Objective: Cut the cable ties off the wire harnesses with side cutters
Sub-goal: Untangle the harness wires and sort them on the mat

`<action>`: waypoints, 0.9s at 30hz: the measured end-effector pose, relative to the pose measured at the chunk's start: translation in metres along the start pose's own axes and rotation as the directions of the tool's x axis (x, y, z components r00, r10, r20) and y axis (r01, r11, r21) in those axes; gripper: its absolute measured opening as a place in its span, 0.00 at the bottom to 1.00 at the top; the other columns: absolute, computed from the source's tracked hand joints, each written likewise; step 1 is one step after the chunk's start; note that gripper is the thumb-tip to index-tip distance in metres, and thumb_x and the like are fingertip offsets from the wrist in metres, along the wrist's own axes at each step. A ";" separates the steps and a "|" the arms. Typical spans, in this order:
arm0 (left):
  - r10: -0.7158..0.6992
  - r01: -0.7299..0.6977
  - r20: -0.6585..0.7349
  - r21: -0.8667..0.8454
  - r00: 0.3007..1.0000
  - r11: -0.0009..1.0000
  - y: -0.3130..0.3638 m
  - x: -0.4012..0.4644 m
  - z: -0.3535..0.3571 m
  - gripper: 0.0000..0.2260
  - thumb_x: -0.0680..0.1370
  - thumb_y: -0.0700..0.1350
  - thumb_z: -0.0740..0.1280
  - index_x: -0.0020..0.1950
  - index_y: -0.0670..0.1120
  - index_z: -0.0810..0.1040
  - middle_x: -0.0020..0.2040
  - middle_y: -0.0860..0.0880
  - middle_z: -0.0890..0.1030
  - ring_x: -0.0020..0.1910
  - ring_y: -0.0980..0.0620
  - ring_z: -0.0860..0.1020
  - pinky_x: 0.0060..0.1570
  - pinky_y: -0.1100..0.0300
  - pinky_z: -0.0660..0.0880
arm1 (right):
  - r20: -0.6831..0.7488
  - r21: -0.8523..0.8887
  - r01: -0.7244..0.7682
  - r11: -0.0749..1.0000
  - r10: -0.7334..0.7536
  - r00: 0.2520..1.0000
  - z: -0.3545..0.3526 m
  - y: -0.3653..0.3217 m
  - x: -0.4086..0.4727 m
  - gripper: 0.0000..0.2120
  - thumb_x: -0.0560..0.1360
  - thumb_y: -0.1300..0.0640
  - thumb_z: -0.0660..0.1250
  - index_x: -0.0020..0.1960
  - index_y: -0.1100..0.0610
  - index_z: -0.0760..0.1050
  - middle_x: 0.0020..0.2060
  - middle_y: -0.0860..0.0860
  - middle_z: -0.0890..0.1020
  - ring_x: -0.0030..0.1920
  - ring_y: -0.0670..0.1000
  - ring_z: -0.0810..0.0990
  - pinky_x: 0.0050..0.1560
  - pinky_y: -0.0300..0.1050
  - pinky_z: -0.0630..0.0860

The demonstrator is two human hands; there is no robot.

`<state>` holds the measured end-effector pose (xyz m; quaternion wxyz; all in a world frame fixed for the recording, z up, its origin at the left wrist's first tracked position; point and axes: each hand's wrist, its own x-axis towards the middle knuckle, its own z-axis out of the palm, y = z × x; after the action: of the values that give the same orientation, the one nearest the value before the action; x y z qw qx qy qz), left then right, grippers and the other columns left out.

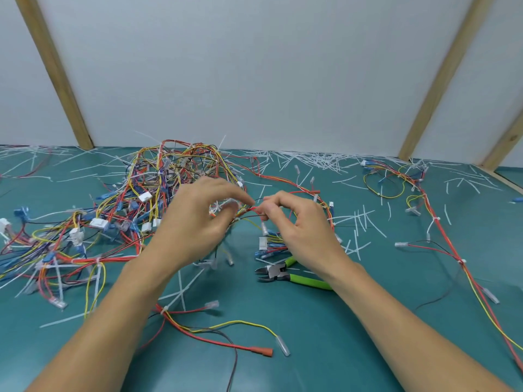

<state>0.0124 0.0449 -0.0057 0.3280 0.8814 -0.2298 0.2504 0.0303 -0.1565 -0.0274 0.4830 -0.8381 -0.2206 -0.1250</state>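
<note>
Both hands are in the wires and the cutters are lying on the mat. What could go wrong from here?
1. The side cutters lie partly under the right hand wrist; the forearm could catch the jaws.
2. The left hand and right hand pinch thin wires leading into the tangled harness pile; pulling may tighten snags.

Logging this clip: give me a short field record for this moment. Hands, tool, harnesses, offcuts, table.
left hand: fingers curled, pinching wires at the edge of the harness pile
right hand: pinching the same red wire, close to the left fingertips
side cutters: lying on the table by the right wrist, green handles, held by neither hand
harness pile: tangled, left of centre
separate harness: stretched out at right
cut cable ties: white strips scattered, thickest along the back wall
table: teal surface
</note>
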 end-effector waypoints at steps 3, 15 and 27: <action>-0.019 0.011 0.178 0.047 0.984 0.999 -0.008 0.000 0.001 0.20 0.79 0.34 0.65 0.59 0.58 0.83 0.49 0.63 0.81 0.52 0.54 0.76 0.58 0.44 0.71 | 0.034 0.051 0.008 0.999 -0.010 0.999 -0.001 0.000 0.000 0.12 0.85 0.55 0.63 0.49 0.53 0.84 0.42 0.41 0.83 0.47 0.41 0.81 0.53 0.39 0.73; -0.061 0.019 0.155 0.257 0.986 0.966 -0.017 -0.003 0.004 0.11 0.72 0.62 0.73 0.52 0.61 0.84 0.31 0.59 0.69 0.33 0.57 0.71 0.34 0.59 0.60 | 0.157 0.190 0.029 0.981 -0.059 0.986 -0.004 0.000 -0.001 0.12 0.82 0.53 0.64 0.40 0.49 0.78 0.55 0.41 0.81 0.47 0.53 0.85 0.52 0.52 0.81; -0.446 0.652 -0.479 0.607 0.756 0.454 -0.102 -0.012 -0.073 0.14 0.80 0.47 0.63 0.37 0.41 0.77 0.39 0.33 0.81 0.42 0.33 0.80 0.46 0.47 0.69 | -0.437 0.712 -0.045 0.701 0.492 0.753 -0.029 0.018 0.019 0.18 0.87 0.52 0.53 0.38 0.53 0.64 0.25 0.48 0.69 0.20 0.48 0.63 0.21 0.35 0.60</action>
<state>0.0400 0.1678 -0.0115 0.0272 0.9205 0.2368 0.3097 0.0559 -0.1844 -0.0182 0.8046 -0.5497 0.0467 -0.2197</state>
